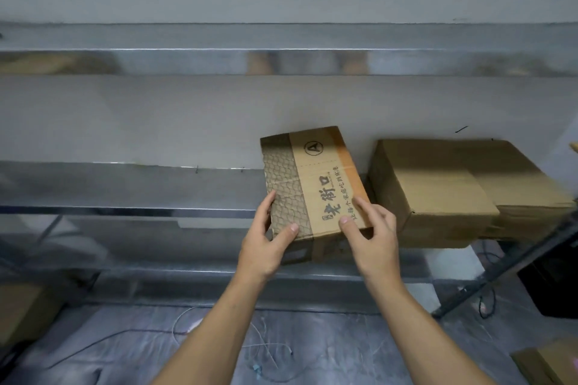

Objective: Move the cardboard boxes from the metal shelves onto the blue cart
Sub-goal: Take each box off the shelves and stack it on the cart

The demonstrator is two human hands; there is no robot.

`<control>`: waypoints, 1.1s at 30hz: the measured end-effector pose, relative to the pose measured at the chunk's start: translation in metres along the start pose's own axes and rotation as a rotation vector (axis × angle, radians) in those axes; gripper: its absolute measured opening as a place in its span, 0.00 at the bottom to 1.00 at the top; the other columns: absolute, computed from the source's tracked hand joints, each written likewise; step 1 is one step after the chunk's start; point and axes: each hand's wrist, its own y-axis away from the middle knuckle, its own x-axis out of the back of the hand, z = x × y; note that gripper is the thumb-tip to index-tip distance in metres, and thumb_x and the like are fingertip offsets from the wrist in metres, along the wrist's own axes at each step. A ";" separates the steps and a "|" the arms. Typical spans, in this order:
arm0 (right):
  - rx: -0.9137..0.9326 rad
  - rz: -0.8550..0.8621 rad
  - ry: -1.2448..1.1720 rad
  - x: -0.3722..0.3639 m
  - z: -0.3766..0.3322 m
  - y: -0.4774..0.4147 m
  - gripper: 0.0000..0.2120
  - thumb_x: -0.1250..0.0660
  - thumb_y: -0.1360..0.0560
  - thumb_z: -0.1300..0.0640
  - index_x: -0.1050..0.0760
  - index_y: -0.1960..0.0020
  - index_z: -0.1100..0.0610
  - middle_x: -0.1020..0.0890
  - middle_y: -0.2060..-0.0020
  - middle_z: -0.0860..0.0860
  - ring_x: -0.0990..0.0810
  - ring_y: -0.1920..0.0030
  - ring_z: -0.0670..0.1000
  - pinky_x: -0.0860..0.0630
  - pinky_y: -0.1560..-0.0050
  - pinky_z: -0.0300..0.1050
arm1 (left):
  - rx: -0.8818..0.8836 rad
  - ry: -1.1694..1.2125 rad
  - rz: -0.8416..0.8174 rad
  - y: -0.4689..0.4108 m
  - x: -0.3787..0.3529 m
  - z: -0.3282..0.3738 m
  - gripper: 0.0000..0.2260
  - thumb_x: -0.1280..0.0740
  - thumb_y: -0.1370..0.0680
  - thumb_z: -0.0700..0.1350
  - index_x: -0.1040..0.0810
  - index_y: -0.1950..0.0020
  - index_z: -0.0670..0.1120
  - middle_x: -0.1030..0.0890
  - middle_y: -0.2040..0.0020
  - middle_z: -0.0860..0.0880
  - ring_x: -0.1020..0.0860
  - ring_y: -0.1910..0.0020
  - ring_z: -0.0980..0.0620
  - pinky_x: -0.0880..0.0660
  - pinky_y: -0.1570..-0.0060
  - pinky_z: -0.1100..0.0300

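Observation:
A small printed cardboard box (312,178) with black characters and a circled A sits on the middle metal shelf (131,187), its near end over the shelf's front edge. My left hand (269,234) grips its near left corner, thumb on top and fingers along the side. My right hand (372,234) grips its near right corner, thumb on the top face. A larger plain cardboard box (444,191) stands on the same shelf just to the right. The blue cart is out of view.
An upper metal shelf (281,62) runs across above. Another cardboard box (25,309) sits low at the left and one more (550,362) at the bottom right. Wires (219,331) lie on the grey floor. A dark object (553,284) stands at the right.

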 end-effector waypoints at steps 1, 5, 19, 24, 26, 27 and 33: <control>0.010 -0.026 -0.014 -0.001 -0.001 0.004 0.21 0.27 0.25 0.53 0.24 0.33 0.45 0.31 0.39 0.48 0.28 0.38 0.46 0.29 0.33 0.47 | -0.016 0.016 0.031 0.009 0.004 0.002 0.30 0.28 0.23 0.40 0.35 0.26 0.57 0.26 0.40 0.71 0.26 0.39 0.72 0.29 0.41 0.69; 0.061 -0.136 -0.025 -0.007 -0.008 0.021 0.23 0.28 0.24 0.54 0.26 0.30 0.48 0.32 0.37 0.48 0.29 0.39 0.46 0.28 0.49 0.25 | -0.049 0.063 0.134 0.045 0.021 0.004 0.29 0.30 0.24 0.35 0.33 0.27 0.53 0.25 0.37 0.65 0.25 0.38 0.68 0.27 0.43 0.69; 0.342 -0.612 -0.161 -0.132 -0.093 0.102 0.27 0.32 0.25 0.42 0.29 0.28 0.43 0.31 0.27 0.41 0.32 0.29 0.43 0.32 0.29 0.48 | -0.113 0.002 0.651 0.150 0.159 0.025 0.30 0.28 0.24 0.38 0.34 0.28 0.58 0.26 0.34 0.64 0.26 0.38 0.68 0.28 0.35 0.61; 0.439 -0.746 -0.208 -0.198 -0.138 0.142 0.24 0.30 0.23 0.50 0.29 0.28 0.43 0.30 0.28 0.40 0.30 0.31 0.40 0.32 0.31 0.41 | -0.125 -0.031 0.817 0.181 0.228 0.032 0.35 0.28 0.28 0.45 0.37 0.23 0.53 0.29 0.27 0.54 0.28 0.32 0.60 0.29 0.31 0.53; 0.447 -0.795 -0.231 -0.227 -0.156 0.160 0.24 0.30 0.23 0.48 0.28 0.29 0.42 0.30 0.28 0.40 0.31 0.30 0.42 0.31 0.29 0.48 | -0.124 -0.033 0.877 0.194 0.259 0.035 0.35 0.29 0.29 0.47 0.37 0.23 0.53 0.30 0.27 0.55 0.29 0.30 0.59 0.30 0.30 0.50; 0.457 -0.810 -0.245 -0.243 -0.165 0.170 0.24 0.31 0.24 0.47 0.28 0.29 0.42 0.30 0.28 0.41 0.31 0.29 0.42 0.32 0.28 0.50 | -0.129 -0.037 0.907 0.201 0.275 0.036 0.35 0.29 0.29 0.48 0.37 0.23 0.54 0.30 0.27 0.55 0.29 0.30 0.58 0.30 0.30 0.49; 0.502 -0.904 -0.346 -0.339 -0.231 0.240 0.25 0.33 0.26 0.44 0.27 0.29 0.42 0.29 0.28 0.40 0.31 0.28 0.42 0.32 0.28 0.53 | -0.178 -0.086 1.063 0.241 0.383 0.047 0.33 0.29 0.28 0.48 0.37 0.27 0.65 0.30 0.28 0.60 0.29 0.31 0.61 0.29 0.31 0.50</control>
